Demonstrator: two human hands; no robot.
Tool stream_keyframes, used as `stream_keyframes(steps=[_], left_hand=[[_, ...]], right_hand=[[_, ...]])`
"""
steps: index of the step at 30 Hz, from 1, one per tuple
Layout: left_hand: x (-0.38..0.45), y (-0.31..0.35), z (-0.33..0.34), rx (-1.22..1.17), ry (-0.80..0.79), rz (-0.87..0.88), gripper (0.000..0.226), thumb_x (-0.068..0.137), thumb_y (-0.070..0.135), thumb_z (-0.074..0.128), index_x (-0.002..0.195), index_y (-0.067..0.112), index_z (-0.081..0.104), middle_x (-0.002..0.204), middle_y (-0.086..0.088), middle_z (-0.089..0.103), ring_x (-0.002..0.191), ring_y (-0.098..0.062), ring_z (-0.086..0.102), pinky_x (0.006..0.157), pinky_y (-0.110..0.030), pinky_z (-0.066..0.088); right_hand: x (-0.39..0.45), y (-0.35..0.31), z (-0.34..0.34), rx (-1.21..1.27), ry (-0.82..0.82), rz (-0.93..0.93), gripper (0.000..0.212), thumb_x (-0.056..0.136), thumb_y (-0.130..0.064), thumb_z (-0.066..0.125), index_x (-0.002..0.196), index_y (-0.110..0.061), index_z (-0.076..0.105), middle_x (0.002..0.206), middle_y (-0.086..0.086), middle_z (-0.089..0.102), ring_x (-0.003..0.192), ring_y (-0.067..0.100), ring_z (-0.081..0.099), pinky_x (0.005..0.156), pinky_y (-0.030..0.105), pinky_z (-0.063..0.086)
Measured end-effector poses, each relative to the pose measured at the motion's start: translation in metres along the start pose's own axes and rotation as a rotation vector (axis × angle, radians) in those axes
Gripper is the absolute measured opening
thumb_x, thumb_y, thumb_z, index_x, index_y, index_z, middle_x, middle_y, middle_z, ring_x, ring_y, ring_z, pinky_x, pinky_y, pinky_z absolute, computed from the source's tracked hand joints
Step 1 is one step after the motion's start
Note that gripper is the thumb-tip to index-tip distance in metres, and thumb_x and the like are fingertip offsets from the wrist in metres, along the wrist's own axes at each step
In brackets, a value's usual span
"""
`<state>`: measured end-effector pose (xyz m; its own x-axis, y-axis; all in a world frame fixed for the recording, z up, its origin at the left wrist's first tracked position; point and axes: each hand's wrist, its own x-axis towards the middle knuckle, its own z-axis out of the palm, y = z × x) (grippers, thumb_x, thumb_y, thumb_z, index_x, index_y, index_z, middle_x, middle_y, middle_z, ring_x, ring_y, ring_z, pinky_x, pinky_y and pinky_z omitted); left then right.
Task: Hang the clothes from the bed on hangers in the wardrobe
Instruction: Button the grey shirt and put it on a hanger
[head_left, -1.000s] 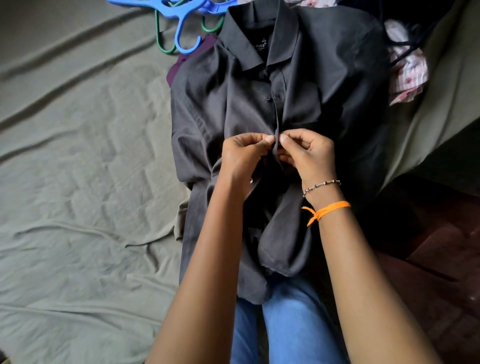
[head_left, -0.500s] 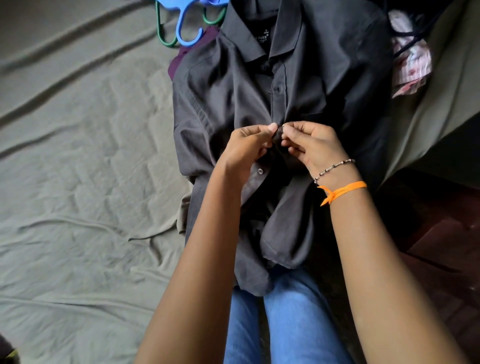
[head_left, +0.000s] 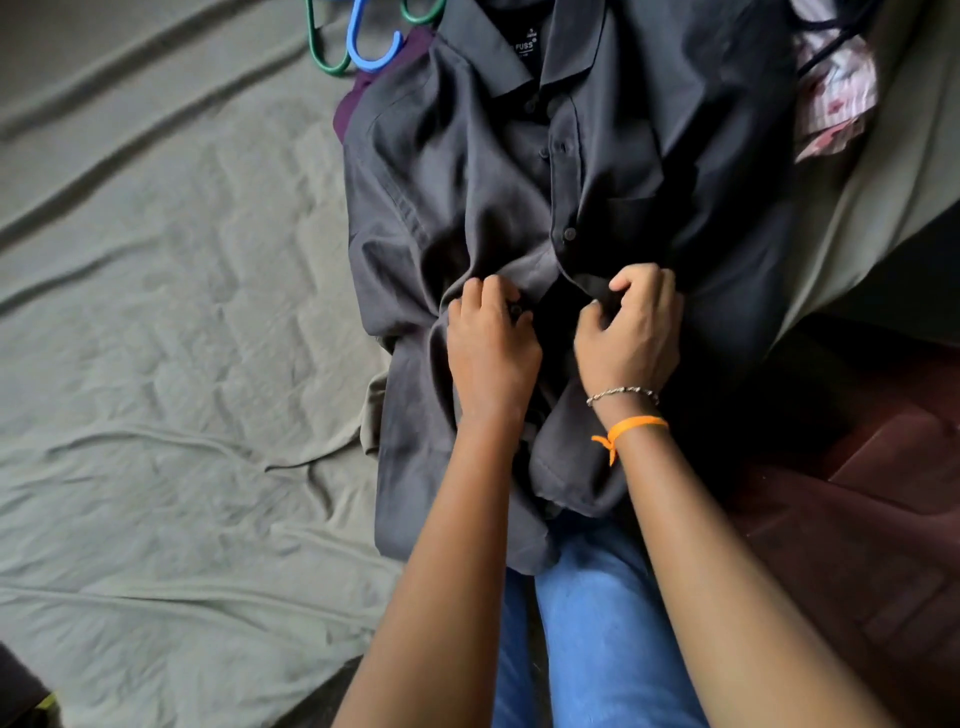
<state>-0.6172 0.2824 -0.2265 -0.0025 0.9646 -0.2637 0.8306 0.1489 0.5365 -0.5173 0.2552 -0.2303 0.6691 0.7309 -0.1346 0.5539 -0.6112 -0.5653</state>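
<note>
A dark grey button-front shirt lay face up on the bed, collar at the far end and hem hanging over the near edge onto the person's blue jeans. The bed was covered with a wrinkled olive-green sheet. The upper buttons were fastened; below them the two front edges stood apart.

The left hand gripped the left front edge, fingers curled into the cloth beside a button. The right hand gripped the right front edge, fingers and thumb bent round a fold of fabric. The two hands were near each other but not touching. The right wrist carried a beaded metal bracelet and an orange thread band.

At the far edge, just left of the collar, lay a blue plastic hanger and a green plastic hanger, touching. A purple garment showed under the shirt's left shoulder. A pink-and-white patterned cloth lay at the far right.
</note>
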Motion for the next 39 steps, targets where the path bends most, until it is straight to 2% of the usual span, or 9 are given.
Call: stream_keyframes(steps=[4, 9, 12, 15, 21, 26, 33, 35, 39], left_hand=[[-0.007, 0.007, -0.014, -0.081, 0.018, -0.007, 0.006, 0.079, 0.005, 0.054, 0.082, 0.005, 0.060, 0.090, -0.010, 0.060, 0.085, -0.030, 0.057, 0.073, -0.039, 0.044], [-0.007, -0.004, -0.005, -0.025, -0.118, -0.023, 0.017, 0.084, 0.010, 0.055, 0.100, 0.005, 0.055, 0.108, -0.010, 0.057, 0.102, -0.032, 0.053, 0.080, -0.039, 0.040], [-0.002, -0.005, 0.002, -0.016, -0.133, -0.017, 0.018, 0.083, 0.011, 0.057, 0.101, 0.005, 0.058, 0.106, -0.010, 0.059, 0.100, -0.031, 0.054, 0.078, -0.040, 0.042], [0.006, -0.010, 0.005, 0.003, -0.121, -0.005, 0.013, 0.083, 0.008, 0.054, 0.092, 0.005, 0.063, 0.100, -0.010, 0.061, 0.095, -0.032, 0.057, 0.076, -0.042, 0.046], [0.012, -0.010, 0.010, 0.066, -0.137, 0.031, 0.023, 0.083, 0.024, 0.064, 0.101, 0.009, 0.062, 0.107, -0.005, 0.062, 0.101, -0.025, 0.056, 0.077, -0.039, 0.045], [0.018, -0.010, 0.020, 0.182, -0.111, 0.060, 0.023, 0.091, 0.023, 0.053, 0.104, 0.009, 0.065, 0.110, -0.008, 0.063, 0.105, -0.029, 0.054, 0.076, -0.039, 0.041], [0.025, -0.022, 0.032, 0.242, -0.097, 0.136, 0.019, 0.086, 0.023, 0.058, 0.089, 0.006, 0.067, 0.097, -0.012, 0.068, 0.093, -0.036, 0.057, 0.072, -0.041, 0.042], [0.029, -0.019, 0.029, 0.147, -0.142, 0.079, 0.017, 0.087, 0.021, 0.059, 0.088, 0.007, 0.069, 0.096, -0.010, 0.069, 0.093, -0.031, 0.059, 0.073, -0.036, 0.040], [0.017, -0.007, -0.001, -0.242, -0.135, -0.108, 0.008, 0.079, 0.018, 0.071, 0.074, 0.014, 0.067, 0.071, 0.005, 0.065, 0.069, -0.009, 0.060, 0.062, -0.018, 0.041]], right_hand=[[0.010, 0.006, -0.032, 0.107, -0.049, -0.021, 0.013, 0.076, -0.009, 0.055, 0.085, -0.007, 0.065, 0.088, 0.011, 0.064, 0.082, 0.032, 0.057, 0.077, 0.036, 0.039], [0.013, 0.001, -0.055, 0.477, -0.337, 0.258, 0.017, 0.088, -0.004, 0.054, 0.077, -0.011, 0.066, 0.066, 0.002, 0.057, 0.064, 0.011, 0.050, 0.061, 0.027, 0.041], [0.010, -0.005, -0.060, 0.679, -0.498, 0.475, 0.034, 0.087, 0.008, 0.046, 0.068, -0.016, 0.061, 0.065, 0.004, 0.052, 0.058, 0.010, 0.047, 0.057, 0.022, 0.042], [0.008, -0.006, -0.058, 0.690, -0.586, 0.506, 0.035, 0.082, 0.013, 0.045, 0.067, -0.015, 0.060, 0.067, 0.007, 0.051, 0.066, 0.013, 0.047, 0.061, 0.021, 0.043], [0.004, 0.000, -0.051, 0.603, -0.533, 0.457, 0.032, 0.081, 0.007, 0.058, 0.067, -0.021, 0.064, 0.070, 0.002, 0.062, 0.068, 0.010, 0.055, 0.067, 0.020, 0.045], [0.004, 0.013, -0.045, 0.322, -0.448, 0.269, 0.020, 0.077, -0.012, 0.071, 0.063, -0.024, 0.062, 0.064, 0.000, 0.065, 0.062, 0.012, 0.061, 0.073, 0.038, 0.054], [0.003, 0.014, -0.036, 0.151, -0.400, 0.188, 0.019, 0.072, -0.020, 0.075, 0.060, -0.021, 0.060, 0.059, -0.006, 0.062, 0.063, 0.015, 0.062, 0.066, 0.029, 0.050], [0.003, 0.015, -0.032, 0.139, -0.372, 0.151, 0.017, 0.073, -0.017, 0.074, 0.063, -0.017, 0.060, 0.056, -0.009, 0.056, 0.060, 0.015, 0.058, 0.064, 0.029, 0.048], [-0.007, 0.012, -0.022, 0.064, -0.277, 0.020, 0.012, 0.071, -0.008, 0.072, 0.067, -0.013, 0.062, 0.061, -0.005, 0.049, 0.057, 0.014, 0.048, 0.064, 0.036, 0.050]])
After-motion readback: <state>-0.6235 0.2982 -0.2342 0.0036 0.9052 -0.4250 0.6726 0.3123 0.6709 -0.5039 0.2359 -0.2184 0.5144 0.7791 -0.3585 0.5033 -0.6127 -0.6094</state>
